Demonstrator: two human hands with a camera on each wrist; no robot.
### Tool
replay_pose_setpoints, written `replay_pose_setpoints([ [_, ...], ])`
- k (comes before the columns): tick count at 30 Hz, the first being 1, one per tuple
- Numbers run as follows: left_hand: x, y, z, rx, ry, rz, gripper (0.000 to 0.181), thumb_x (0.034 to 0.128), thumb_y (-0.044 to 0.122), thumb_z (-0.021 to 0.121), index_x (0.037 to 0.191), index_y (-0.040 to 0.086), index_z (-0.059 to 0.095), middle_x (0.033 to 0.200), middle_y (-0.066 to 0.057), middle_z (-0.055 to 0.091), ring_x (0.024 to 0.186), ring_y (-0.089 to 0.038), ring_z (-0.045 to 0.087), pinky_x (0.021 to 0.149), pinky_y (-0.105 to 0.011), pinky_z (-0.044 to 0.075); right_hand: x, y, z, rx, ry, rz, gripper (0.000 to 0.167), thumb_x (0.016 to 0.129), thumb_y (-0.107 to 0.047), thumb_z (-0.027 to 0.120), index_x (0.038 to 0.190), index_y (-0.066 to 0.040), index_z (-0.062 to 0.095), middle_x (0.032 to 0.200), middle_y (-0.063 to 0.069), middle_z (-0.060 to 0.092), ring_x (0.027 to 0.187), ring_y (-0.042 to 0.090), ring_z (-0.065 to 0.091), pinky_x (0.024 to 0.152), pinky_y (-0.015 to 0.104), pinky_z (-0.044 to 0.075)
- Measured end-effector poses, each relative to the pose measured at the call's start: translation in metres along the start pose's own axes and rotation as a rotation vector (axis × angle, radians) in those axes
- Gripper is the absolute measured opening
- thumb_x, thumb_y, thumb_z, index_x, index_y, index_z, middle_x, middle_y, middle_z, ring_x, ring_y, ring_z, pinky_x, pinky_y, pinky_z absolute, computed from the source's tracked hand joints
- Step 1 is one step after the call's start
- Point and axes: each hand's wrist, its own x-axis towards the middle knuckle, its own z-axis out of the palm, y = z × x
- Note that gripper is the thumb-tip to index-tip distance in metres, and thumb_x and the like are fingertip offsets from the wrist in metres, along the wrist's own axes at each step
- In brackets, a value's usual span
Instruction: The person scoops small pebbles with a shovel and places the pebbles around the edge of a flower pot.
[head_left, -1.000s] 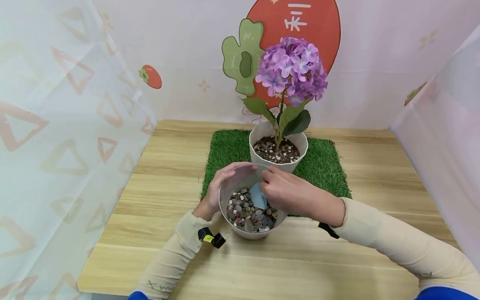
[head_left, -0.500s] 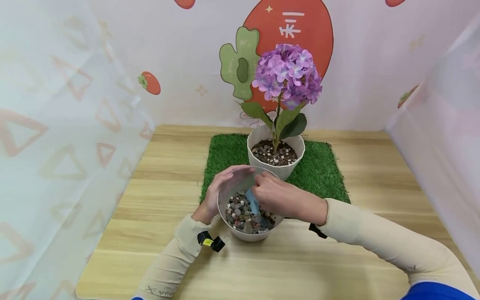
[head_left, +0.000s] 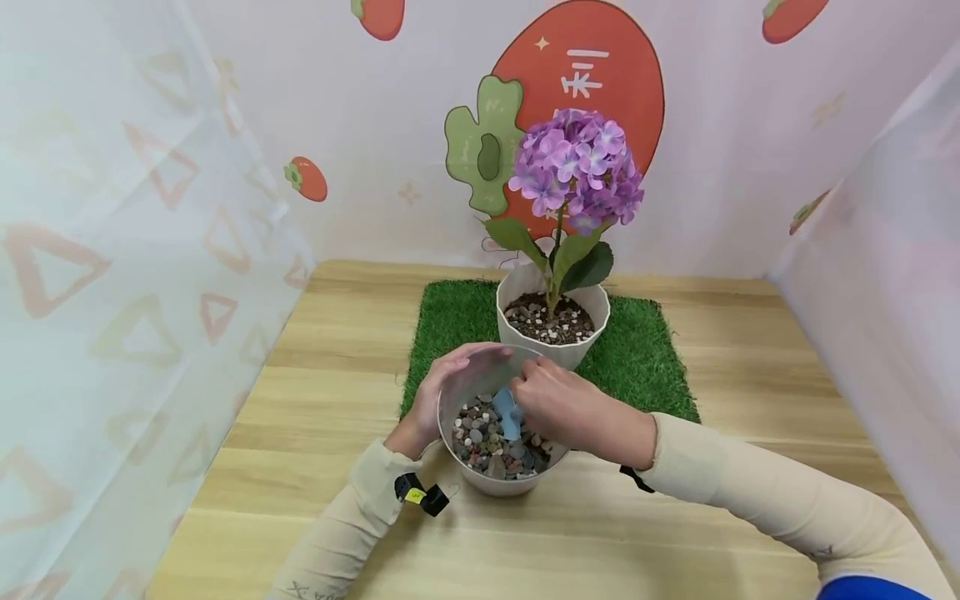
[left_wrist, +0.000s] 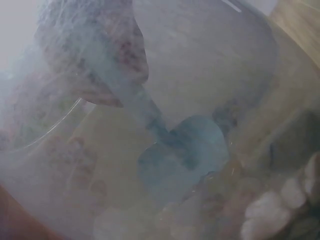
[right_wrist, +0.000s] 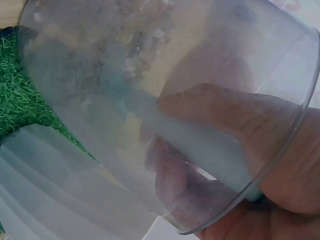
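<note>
Blue scoop (head_left: 509, 417) — pinched by right grip (head_left: 570, 407), touching pebbles (head_left: 475, 436) inside the clear bucket (head_left: 498, 486); around bucket's left wall — curled left grip (head_left: 430, 398).

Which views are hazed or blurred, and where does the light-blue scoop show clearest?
Head view: evenly lit, soft shadows on the table, multicoloured rounded pebbles distinct inside the translucent round bucket; the light-blue scoop shows clearest here. Left wrist view: milky haze, brightest at upper left, scoop edges soft. Right wrist view: similar veil over the scoop's blade; the green artificial-grass mat looks crisper.
</note>
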Motion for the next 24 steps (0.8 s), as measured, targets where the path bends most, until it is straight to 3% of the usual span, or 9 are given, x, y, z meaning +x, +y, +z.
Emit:
replay_pose_setpoints([
  [10, -0.003, 0.001, -0.001, 0.007, -0.017, -0.001, 0.055, 0.1097, 0.02, 0.024, 0.151, -0.01, 0.045, 0.154, -0.021, 0.057, 0.147, -0.022, 0.054, 0.13, -0.048, 0.036, 0.001, 0.001, -0.001, -0.001, -0.052, -0.003, 0.009, 0.085, -0.009, 0.078, 0.091, -0.005, 0.073, 0.086, 0.01, 0.07, 0.078, 0.025, 0.066, 0.075, 0.038, 0.059],
  [15, -0.006, 0.0, -0.002, 0.014, -0.025, 0.013, 0.055, 0.11, 0.019, 0.024, 0.151, -0.011, 0.044, 0.153, -0.017, 0.059, 0.146, -0.022, 0.055, 0.127, -0.041, 0.041, 0.0, 0.006, 0.005, 0.051, 0.027, -0.078, 0.012, 0.081, -0.008, 0.081, 0.085, -0.008, 0.07, 0.081, 0.005, 0.066, 0.072, 0.02, 0.064, 0.069, 0.035, 0.057],
  [21, -0.003, 0.001, -0.001, -0.02, -0.021, 0.029, 0.054, 0.1098, 0.018, 0.026, 0.15, -0.012, 0.045, 0.152, -0.015, 0.061, 0.145, -0.023, 0.056, 0.128, -0.044, 0.04, -0.002, 0.015, 0.008, 0.225, 0.162, -0.156, 0.042, 0.078, 0.001, 0.084, 0.116, -0.005, 0.066, 0.096, 0.004, 0.063, 0.079, 0.016, 0.064, 0.067, 0.028, 0.057],
  [24, 0.0, 0.0, 0.0, -0.024, -0.025, 0.04, 0.054, 0.1098, 0.017, 0.025, 0.15, -0.013, 0.045, 0.152, -0.017, 0.06, 0.146, -0.024, 0.055, 0.128, -0.045, 0.04, -0.001, 0.019, 0.009, 0.287, 0.168, -0.171, 0.045, 0.079, 0.003, 0.082, 0.12, -0.005, 0.065, 0.1, 0.006, 0.063, 0.08, 0.015, 0.064, 0.068, 0.024, 0.057],
])
